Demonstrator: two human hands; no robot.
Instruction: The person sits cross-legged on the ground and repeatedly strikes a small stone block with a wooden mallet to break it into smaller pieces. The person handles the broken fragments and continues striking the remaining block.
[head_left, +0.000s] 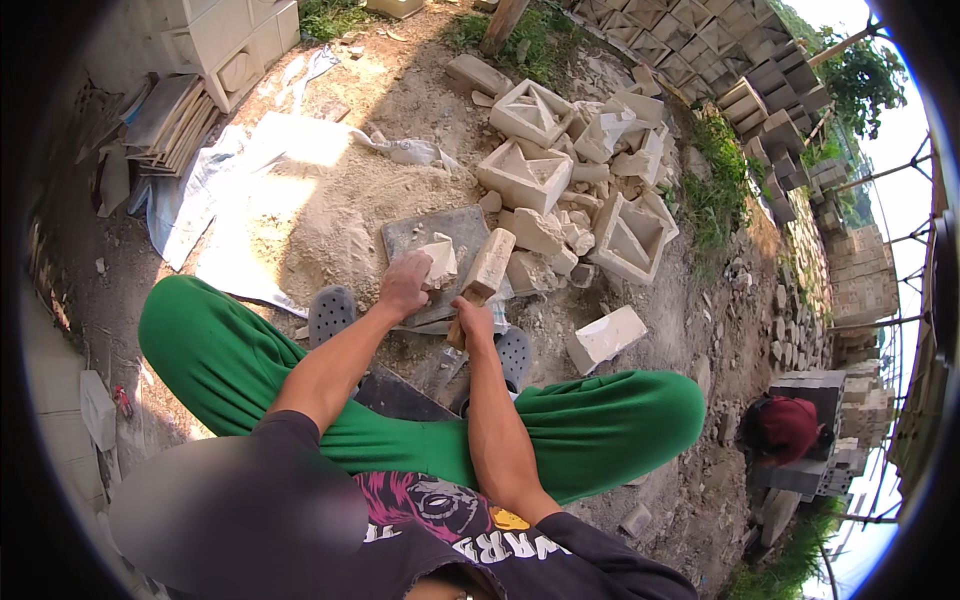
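My left hand (403,285) is closed on a broken, pale block chunk (440,262), steadying it over a grey slab (462,228) on the ground between my feet. My right hand (474,320) grips the short handle of a mallet with a blocky, wooden-looking head (490,262). The head is raised just right of the chunk; from this angle I cannot tell whether the two touch. Pale crumbs and powder lie around the slab.
Beyond the mallet lies a heap of broken pale blocks (540,232), some hollow with diagonal ribs. A whole pale block (607,340) rests right of my foot. Powdery rubble (340,225) and white sheeting (215,195) spread left. A person in dark red (788,428) bends at far right.
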